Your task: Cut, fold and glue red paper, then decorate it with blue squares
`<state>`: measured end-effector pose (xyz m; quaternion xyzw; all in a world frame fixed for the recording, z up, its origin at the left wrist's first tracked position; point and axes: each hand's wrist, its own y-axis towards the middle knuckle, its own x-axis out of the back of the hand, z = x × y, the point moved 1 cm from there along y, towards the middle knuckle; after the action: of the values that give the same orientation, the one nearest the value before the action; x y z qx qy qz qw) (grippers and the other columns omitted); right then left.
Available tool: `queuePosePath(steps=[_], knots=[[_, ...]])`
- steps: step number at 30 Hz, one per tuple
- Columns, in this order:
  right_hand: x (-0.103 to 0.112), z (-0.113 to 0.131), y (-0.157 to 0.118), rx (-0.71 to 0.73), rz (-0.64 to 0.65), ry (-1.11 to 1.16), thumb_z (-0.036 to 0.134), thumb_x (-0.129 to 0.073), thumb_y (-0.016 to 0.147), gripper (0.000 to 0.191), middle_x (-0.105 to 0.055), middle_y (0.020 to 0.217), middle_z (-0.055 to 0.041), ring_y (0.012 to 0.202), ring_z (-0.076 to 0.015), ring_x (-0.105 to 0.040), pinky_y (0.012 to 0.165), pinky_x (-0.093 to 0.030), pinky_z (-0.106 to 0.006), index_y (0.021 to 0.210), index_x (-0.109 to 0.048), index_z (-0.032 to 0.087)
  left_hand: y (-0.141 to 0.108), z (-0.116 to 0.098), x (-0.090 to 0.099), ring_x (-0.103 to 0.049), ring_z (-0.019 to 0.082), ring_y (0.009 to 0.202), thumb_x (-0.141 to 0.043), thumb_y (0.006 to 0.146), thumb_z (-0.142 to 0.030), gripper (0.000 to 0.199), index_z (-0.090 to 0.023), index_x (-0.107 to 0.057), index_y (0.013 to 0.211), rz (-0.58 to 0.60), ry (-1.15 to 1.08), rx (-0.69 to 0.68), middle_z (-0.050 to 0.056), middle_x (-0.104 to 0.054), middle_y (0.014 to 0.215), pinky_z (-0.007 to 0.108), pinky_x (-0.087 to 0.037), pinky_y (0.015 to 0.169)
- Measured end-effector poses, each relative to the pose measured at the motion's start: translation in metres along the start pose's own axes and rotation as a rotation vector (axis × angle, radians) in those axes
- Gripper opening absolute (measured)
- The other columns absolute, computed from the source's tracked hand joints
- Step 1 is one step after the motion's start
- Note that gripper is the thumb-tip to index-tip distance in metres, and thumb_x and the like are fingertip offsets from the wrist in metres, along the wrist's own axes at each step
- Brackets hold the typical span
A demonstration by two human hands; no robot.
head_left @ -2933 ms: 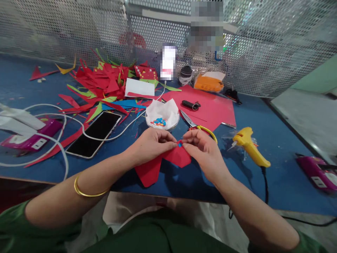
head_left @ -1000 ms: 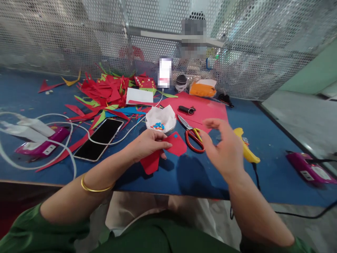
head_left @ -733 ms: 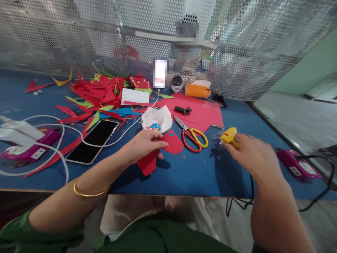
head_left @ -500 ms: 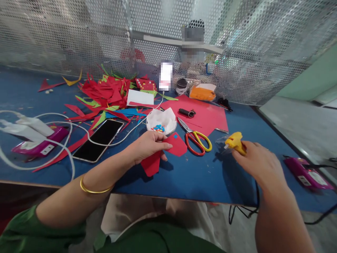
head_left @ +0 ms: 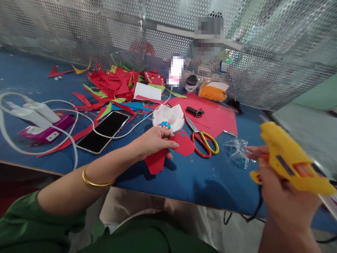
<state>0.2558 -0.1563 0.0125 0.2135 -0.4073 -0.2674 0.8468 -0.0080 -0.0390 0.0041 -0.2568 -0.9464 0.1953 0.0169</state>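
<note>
My left hand pinches a red paper piece that has a small blue square near its upper edge; another red part hangs below the fingers. My right hand grips a yellow glue gun raised at the right, its nozzle pointing up and left. Clear crumpled plastic lies left of the gun. Just behind my left hand stands a white paper-lined bowl with small blue and orange bits. Scissors with one red and one yellow handle rest right of the red piece.
Red and green paper scraps are heaped at the back left. A black phone, white cables and a purple power strip occupy the left. Red sheet lies behind the scissors. Perforated metal screen borders the table; a person is behind it.
My right hand has lifted the glue gun off the table and turned it into full view. The camera view has shifted slightly. My left hand keeps its hold on the red paper.
</note>
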Motion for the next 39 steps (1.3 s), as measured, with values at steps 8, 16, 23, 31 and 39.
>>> queuePosePath(steps=[8, 16, 23, 31, 39], knots=[[-0.057, 0.042, 0.021, 0.065, 0.579, 0.526, 0.031, -0.060, 0.093, 0.013, -0.075, 0.095, -0.0040, 0.085, -0.0219, -0.071, 0.075, -0.059, -0.037, 0.099, -0.071, 0.027, -0.001, -0.007, 0.007, -0.065, 0.011, 0.050, -0.079, 0.071, -0.019, 0.015, -0.014, -0.066, 0.074, -0.043, -0.009, 0.003, -0.001, -0.065, 0.059, 0.017, -0.045, 0.045], [-0.066, 0.020, 0.014, 0.238, 0.432, 0.361, 0.023, -0.062, 0.091, 0.014, -0.073, 0.096, -0.0031, 0.085, -0.0218, -0.071, 0.071, -0.056, -0.035, 0.103, -0.065, 0.029, 0.001, -0.007, 0.011, -0.062, 0.010, 0.045, -0.070, 0.081, -0.016, 0.010, -0.014, -0.065, 0.073, -0.078, 0.034, -0.008, -0.001, -0.064, 0.053, 0.017, -0.045, 0.045], [-0.064, 0.028, 0.010, 0.370, 0.472, 0.202, 0.029, -0.061, 0.092, 0.007, -0.071, 0.085, -0.0029, 0.071, -0.0200, -0.070, 0.057, -0.052, -0.031, 0.098, -0.058, 0.027, 0.002, -0.007, 0.013, -0.059, 0.010, 0.043, -0.070, 0.084, -0.025, 0.014, -0.013, -0.068, 0.078, -0.116, 0.100, -0.040, 0.001, -0.066, 0.050, 0.016, -0.041, 0.045], [-0.069, 0.031, 0.008, 0.549, 0.361, 0.142, 0.031, -0.060, 0.094, 0.010, -0.062, 0.073, 0.0018, 0.058, -0.0138, -0.062, 0.053, -0.049, -0.025, 0.094, -0.053, 0.024, 0.003, -0.008, 0.015, -0.060, 0.009, 0.046, -0.071, 0.083, -0.027, 0.016, -0.013, -0.068, 0.077, -0.142, 0.119, -0.068, 0.002, -0.068, 0.053, 0.015, -0.042, 0.046], [-0.069, 0.031, 0.009, 0.534, 0.363, 0.086, 0.033, -0.057, 0.096, 0.013, -0.057, 0.070, 0.0036, 0.056, -0.0114, -0.058, 0.052, -0.044, -0.023, 0.091, -0.052, 0.023, 0.002, -0.007, 0.014, -0.060, 0.009, 0.046, -0.071, 0.082, -0.026, 0.014, -0.013, -0.069, 0.078, -0.151, 0.129, -0.067, 0.002, -0.067, 0.053, 0.016, -0.041, 0.048]])
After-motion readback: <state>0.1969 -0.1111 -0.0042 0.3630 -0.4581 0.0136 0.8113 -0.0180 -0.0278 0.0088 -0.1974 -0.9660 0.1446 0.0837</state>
